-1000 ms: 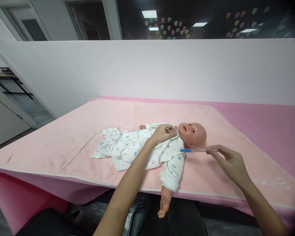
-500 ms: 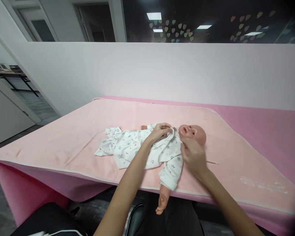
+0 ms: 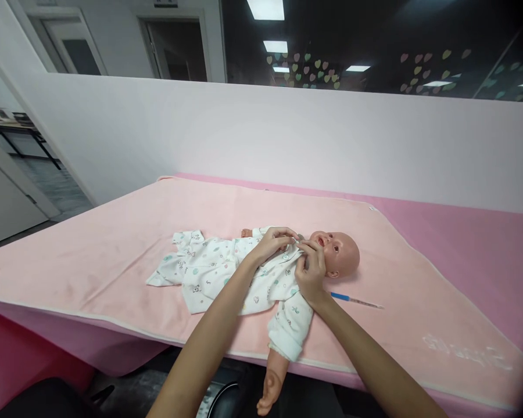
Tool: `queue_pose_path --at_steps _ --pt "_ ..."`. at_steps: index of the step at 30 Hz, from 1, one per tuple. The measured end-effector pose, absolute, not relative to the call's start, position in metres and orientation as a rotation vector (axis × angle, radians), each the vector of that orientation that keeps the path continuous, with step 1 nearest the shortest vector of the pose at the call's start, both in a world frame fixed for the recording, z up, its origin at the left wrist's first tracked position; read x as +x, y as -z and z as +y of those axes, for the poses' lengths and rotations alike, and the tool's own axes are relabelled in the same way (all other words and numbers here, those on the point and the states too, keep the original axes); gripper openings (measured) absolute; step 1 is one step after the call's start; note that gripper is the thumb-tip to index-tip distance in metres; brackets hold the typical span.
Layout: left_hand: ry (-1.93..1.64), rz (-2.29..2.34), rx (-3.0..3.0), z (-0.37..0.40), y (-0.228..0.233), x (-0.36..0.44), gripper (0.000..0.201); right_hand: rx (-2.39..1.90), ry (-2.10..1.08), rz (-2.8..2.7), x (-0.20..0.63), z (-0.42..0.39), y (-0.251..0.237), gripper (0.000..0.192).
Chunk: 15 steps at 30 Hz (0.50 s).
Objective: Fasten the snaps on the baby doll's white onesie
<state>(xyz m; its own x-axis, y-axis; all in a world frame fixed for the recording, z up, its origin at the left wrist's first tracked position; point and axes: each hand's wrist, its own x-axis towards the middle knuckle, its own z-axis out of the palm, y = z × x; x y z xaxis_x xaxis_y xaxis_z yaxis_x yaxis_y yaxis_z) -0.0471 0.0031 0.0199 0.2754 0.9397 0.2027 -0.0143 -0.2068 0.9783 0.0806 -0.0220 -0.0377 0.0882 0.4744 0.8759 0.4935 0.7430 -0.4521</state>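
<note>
Doll's collar [image 3: 297, 248] lies pinched between left hand [image 3: 272, 242] fingers and right hand [image 3: 310, 270] fingers; both grasping it.

- Left hand [image 3: 272, 242]: bare, without glove, ring or watch; fingers slim, nails short and unpainted as far as the view shows.
- Right hand [image 3: 310, 271]: likewise bare, no jewellery at the wrist.
- Both forearms are uncovered along their whole visible length; no sleeve edge shows in the head view.
</note>
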Motion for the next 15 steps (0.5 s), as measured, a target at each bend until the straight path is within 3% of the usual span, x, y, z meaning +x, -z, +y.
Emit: queue_pose_path --at_steps 8,15 --pt "-0.999 0.897 1.593 0.0025 -0.0174 -0.0484 0.022 -0.769 0.044 -1.443 0.0833 -0.0197 0.0346 0.019" --pt "-1.022 0.894 1.472 -0.0002 -0.0225 -0.0485 0.032 -0.695 0.090 -1.469 0.0823 -0.0154 0.0335 0.020"
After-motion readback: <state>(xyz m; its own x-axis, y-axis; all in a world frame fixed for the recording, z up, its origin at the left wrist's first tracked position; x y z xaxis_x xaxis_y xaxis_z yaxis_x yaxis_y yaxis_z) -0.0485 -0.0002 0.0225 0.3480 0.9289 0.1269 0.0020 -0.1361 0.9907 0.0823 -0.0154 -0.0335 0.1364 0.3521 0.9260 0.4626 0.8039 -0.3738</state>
